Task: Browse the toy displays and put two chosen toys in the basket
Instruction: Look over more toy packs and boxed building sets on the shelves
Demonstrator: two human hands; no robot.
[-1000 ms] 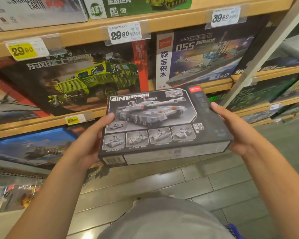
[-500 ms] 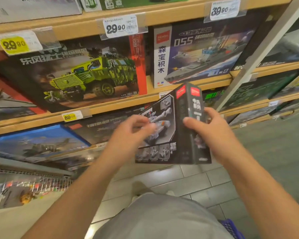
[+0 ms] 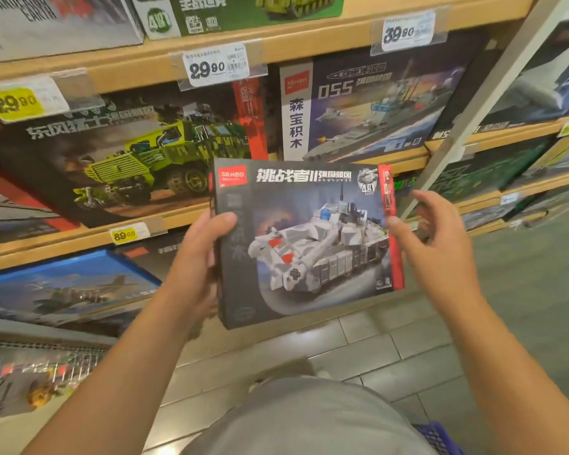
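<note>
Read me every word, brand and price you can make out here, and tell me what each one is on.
"SEMBO" and "4in1": tank box, held by left hand.
"055" and "森宝积木": warship box.
"29.90": white shelf tag.
"29.90": yellow tag.
"39.90": tag upper right.
"89.00": lower yellow tag.
Other tag print: too blurred.
</note>
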